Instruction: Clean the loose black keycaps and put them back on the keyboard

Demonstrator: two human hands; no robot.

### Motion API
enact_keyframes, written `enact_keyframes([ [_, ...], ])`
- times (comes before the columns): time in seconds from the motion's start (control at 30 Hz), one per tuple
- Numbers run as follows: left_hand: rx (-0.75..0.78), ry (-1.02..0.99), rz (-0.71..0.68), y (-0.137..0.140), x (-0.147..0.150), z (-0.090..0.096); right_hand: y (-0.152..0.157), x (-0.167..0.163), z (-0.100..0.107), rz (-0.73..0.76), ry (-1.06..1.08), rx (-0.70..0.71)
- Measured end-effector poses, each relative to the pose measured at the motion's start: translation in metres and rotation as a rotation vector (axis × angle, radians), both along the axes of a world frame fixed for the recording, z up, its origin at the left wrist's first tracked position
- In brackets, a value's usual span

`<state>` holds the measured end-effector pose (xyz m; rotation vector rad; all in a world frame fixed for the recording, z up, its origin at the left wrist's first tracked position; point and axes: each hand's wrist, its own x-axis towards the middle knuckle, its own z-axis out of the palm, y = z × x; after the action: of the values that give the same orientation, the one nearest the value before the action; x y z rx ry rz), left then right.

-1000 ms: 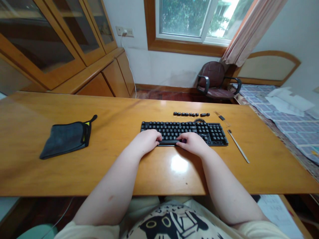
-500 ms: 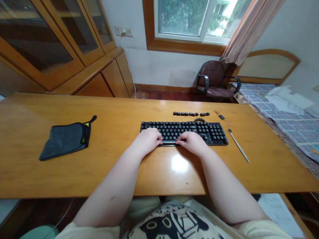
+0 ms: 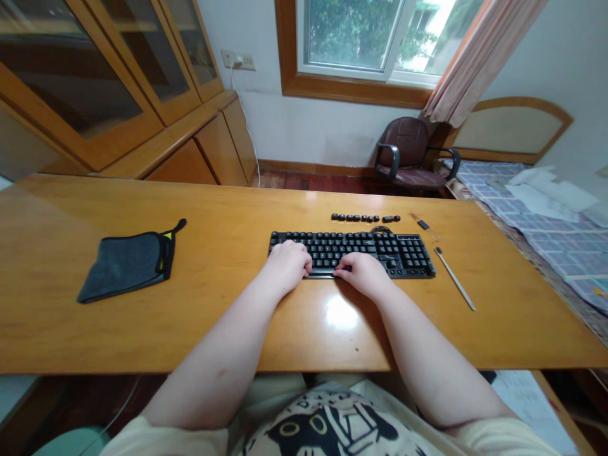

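Note:
A black keyboard lies on the wooden table in front of me. Its long space bar runs along the near edge, between my two hands. My left hand rests over the keyboard's left part, fingers curled and closed at the left end of the space bar. At the other end, my right hand has thumb and fingers pinched together on the bar. My palms hide the keys beneath them. Behind the keyboard, several loose black keycaps stand in a row.
Right of the keyboard lie a thin pale brush and a small black piece with wires, perhaps a keycap puller. A folded grey cloth is on the table's left. A chair stands beyond the table.
My left hand has shifted slightly up and to the right, its fingers still curled by the space bar. My right hand has barely moved. The view has moved a little.

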<state>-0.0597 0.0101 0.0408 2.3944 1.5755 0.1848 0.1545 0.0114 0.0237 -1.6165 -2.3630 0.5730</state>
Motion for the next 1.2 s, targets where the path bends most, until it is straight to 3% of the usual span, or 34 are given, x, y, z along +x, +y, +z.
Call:
enact_keyframes([
  [0.23,0.060,-0.010,-0.076,-0.005,0.003,0.006,-0.002,-0.001,0.003,0.007,0.094,0.047],
  [0.37,0.165,-0.120,-0.101,-0.010,0.013,0.006,0.005,0.012,0.006,-0.257,0.203,0.221],
  [0.47,0.199,-0.119,-0.083,-0.010,0.021,-0.004,0.012,0.022,0.006,-0.411,0.204,0.275],
  [0.73,0.134,-0.021,-0.108,0.000,0.028,-0.028,0.014,0.023,0.001,-0.461,0.101,0.297],
  [0.97,0.141,-0.041,-0.076,0.005,0.022,-0.031,0.019,0.033,-0.002,-0.594,-0.023,0.185],
  [1.2,0.127,-0.059,-0.055,0.008,0.013,-0.026,0.018,0.027,-0.001,-0.542,-0.017,0.161],
])
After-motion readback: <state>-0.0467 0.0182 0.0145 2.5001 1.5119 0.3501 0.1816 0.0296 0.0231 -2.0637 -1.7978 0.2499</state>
